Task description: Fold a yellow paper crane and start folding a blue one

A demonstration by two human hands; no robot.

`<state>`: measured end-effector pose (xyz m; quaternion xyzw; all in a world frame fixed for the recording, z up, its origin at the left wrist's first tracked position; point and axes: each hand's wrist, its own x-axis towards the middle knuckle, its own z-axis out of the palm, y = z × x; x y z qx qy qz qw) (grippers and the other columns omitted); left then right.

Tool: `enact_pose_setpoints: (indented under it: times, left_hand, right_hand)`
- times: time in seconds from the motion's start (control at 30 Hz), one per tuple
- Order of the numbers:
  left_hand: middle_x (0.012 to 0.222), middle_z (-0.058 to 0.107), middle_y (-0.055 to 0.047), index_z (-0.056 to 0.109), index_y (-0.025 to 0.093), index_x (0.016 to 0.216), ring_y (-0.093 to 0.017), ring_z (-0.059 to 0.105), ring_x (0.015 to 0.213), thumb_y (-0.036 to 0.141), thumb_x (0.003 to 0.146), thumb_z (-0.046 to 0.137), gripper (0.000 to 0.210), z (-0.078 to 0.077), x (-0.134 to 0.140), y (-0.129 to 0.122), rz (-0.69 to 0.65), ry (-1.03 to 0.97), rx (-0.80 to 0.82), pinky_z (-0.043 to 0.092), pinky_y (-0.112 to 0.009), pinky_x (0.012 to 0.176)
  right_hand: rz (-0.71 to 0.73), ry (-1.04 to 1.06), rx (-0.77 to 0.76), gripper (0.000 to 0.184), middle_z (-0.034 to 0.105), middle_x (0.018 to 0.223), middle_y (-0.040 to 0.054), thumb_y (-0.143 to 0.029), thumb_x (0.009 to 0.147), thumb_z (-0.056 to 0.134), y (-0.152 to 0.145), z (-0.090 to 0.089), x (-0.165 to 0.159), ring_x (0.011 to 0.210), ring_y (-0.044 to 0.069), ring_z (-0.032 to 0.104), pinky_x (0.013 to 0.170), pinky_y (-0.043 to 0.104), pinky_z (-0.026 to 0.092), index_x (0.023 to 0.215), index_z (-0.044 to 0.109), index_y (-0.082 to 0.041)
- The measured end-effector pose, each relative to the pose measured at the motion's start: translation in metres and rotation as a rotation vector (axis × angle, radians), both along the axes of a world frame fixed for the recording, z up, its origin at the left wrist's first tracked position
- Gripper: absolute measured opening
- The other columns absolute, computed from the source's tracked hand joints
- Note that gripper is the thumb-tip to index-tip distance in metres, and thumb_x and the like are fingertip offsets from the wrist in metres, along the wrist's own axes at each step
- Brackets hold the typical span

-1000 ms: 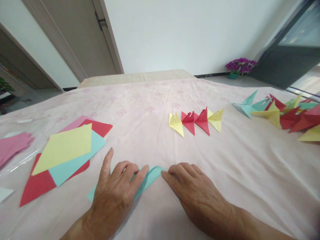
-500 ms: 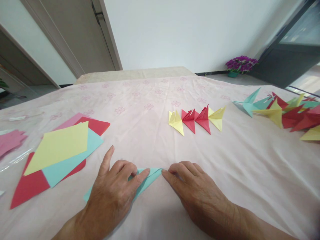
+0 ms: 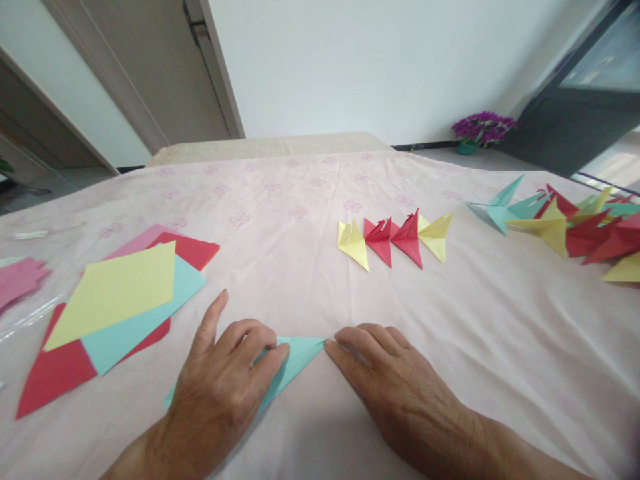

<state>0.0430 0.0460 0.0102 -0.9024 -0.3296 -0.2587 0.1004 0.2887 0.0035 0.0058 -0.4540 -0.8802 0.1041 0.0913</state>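
Observation:
A folded sheet of turquoise paper (image 3: 299,359) lies on the tablecloth in front of me, narrowing to a point at its right end. My left hand (image 3: 225,380) covers its left part, thumb and curled fingers closed on it, while the outermost finger sticks up and away. Under that hand most of the paper is hidden. At the pointed tip, my right hand (image 3: 395,380) has thumb and forefinger pinched together on the corner, its other fingers curled in.
Loose yellow, turquoise, red and pink sheets (image 3: 115,287) overlap at left, beside a pink paper piece (image 3: 20,280). Several folded paper cranes (image 3: 404,241) stand in a row beyond my hands. More cranes (image 3: 590,233) crowd the right edge. The pale pink tablecloth (image 3: 280,267) has wrinkles.
My left thumb has drawn back a little to the left along the turquoise paper, baring more of its surface. My right hand has stayed at the tip.

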Motion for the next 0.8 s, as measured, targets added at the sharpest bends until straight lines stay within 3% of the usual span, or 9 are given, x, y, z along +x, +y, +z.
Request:
enact_pose_setpoints:
  times: [0.27, 0.63, 0.8]
  left_hand:
    - [0.081, 0.067, 0.000, 0.068, 0.022, 0.080, -0.018, 0.060, 0.086, 0.016, 0.094, 0.048, 0.025, -0.0004, 0.0020, 0.0025, 0.054, -0.004, 0.000, 0.026, -0.063, 0.112]
    - [0.083, 0.069, -0.001, 0.070, 0.021, 0.085, -0.019, 0.062, 0.085, 0.019, 0.094, 0.046, 0.025, -0.0036, 0.0016, 0.0047, 0.108, -0.005, -0.040, 0.023, -0.063, 0.114]
    - [0.086, 0.071, -0.001, 0.071, 0.022, 0.094, -0.020, 0.064, 0.088, 0.019, 0.095, 0.048, 0.023, -0.0039, -0.0012, 0.0076, 0.107, -0.015, -0.035, 0.022, -0.064, 0.113]
  right_hand:
    - [0.115, -0.078, 0.093, 0.060, 0.048, 0.145, 0.0127, -0.001, 0.082, 0.046, -0.0038, -0.0022, 0.0035, 0.127, 0.027, 0.044, 0.096, 0.038, 0.046, 0.141, 0.040, -0.010]
    - [0.153, -0.025, 0.106, 0.052, 0.050, 0.144, 0.0129, -0.007, 0.092, 0.046, -0.0033, -0.0029, 0.0024, 0.131, 0.024, 0.046, 0.107, 0.042, 0.043, 0.143, 0.040, -0.015]
    - [0.120, -0.021, 0.165, 0.055, 0.057, 0.136, 0.0140, -0.005, 0.087, 0.046, -0.0024, -0.0017, -0.0051, 0.122, 0.026, 0.053, 0.104, 0.046, 0.046, 0.142, 0.041, -0.010]
